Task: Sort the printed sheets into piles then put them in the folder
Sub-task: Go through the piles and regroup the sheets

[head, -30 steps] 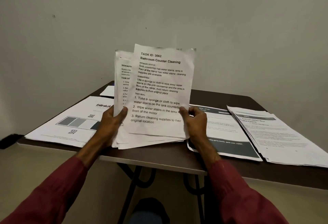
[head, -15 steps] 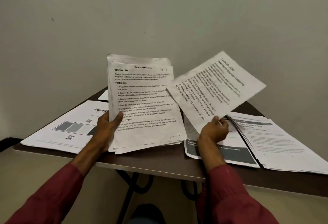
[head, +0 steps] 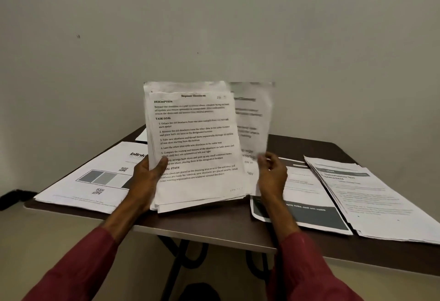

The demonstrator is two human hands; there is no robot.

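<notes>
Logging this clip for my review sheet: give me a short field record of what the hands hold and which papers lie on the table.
left hand: grips upright stack, top sheet headed Replace Shoelaces
right hand: pinches blurred loose sheet, partly behind the stack
table: blink sheets at left, dark-banded sheet in the middle, text pile at right
folder: not in view

You get one wide-angle view, worn on your head, facing forward and down. It sits close above the near edge of the table (head: pixel 214 224), your left hand (head: pixel 145 178) and right hand (head: pixel 272 176) reaching in from below, the wall (head: pixel 214 26) filling the top half.
</notes>
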